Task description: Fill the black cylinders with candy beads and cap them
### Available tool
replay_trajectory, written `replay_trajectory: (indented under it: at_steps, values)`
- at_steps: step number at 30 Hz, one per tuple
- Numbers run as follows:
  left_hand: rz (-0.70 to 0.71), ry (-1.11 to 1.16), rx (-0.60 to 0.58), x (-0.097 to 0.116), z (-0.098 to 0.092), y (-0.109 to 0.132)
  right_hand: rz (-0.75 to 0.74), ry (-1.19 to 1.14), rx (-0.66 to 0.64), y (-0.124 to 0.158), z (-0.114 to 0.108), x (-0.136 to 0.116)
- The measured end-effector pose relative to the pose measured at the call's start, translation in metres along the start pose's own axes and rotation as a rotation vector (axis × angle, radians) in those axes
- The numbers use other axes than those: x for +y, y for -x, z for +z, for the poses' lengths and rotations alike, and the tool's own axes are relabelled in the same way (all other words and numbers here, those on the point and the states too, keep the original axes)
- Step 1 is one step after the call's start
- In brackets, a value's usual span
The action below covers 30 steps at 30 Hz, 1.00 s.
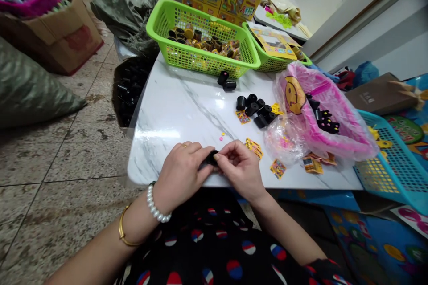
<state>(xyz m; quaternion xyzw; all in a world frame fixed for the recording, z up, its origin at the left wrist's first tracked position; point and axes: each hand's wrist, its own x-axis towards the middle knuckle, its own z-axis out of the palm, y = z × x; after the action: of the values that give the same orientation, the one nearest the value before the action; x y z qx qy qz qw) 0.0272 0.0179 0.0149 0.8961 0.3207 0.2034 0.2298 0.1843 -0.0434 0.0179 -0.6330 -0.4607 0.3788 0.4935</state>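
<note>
Close to the table's front edge, my left hand [183,167] wraps its thumb and fingers around a small black plastic cup [211,158]. My right hand [241,170] is closed in a pinch at the cup's rim; whatever its fingertips hold is hidden. Just beyond my hands lie a tiny yellow ring [223,134] and a tiny pink ring [221,139]. To the right are a stack of printed yellow cards [254,148] and a single card [277,168]. Several black cups [252,109] lie in a group farther back.
A green basket [203,60] of wrapped cups stands at the back. On the right are a pink bag-lined basket [354,138] with black pieces, a clear bag [287,138] of small rings and a blue basket [377,173]. A carton of black cups [129,93] sits left of the table.
</note>
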Motion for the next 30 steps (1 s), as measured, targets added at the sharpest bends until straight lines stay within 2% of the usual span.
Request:
replay_trajectory:
  at_steps: [5, 7, 9, 16, 22, 30]
  values:
    - [-0.019, -0.045, 0.029, 0.003, 0.004, 0.0, -0.236, 0.319, 0.034, 0.002, 0.0, -0.005]
    - [-0.019, -0.05, 0.031, 0.003, 0.005, 0.0, -0.261, 0.352, 0.039, 0.001, 0.0, -0.006]
    - [-0.015, -0.056, 0.029, 0.003, 0.005, 0.0, -0.216, 0.313, 0.038, -0.001, 0.0, -0.005]
    - [0.012, -0.081, 0.033, 0.002, 0.004, 0.001, 0.025, 0.041, -0.083, -0.011, -0.005, -0.003]
    - [0.017, -0.065, 0.051, 0.002, 0.006, 0.002, 0.039, -0.065, -0.104, -0.01, -0.007, 0.0]
    - [0.001, -0.059, 0.037, 0.002, 0.005, 0.002, 0.061, -0.031, -0.129, -0.012, -0.007, -0.005]
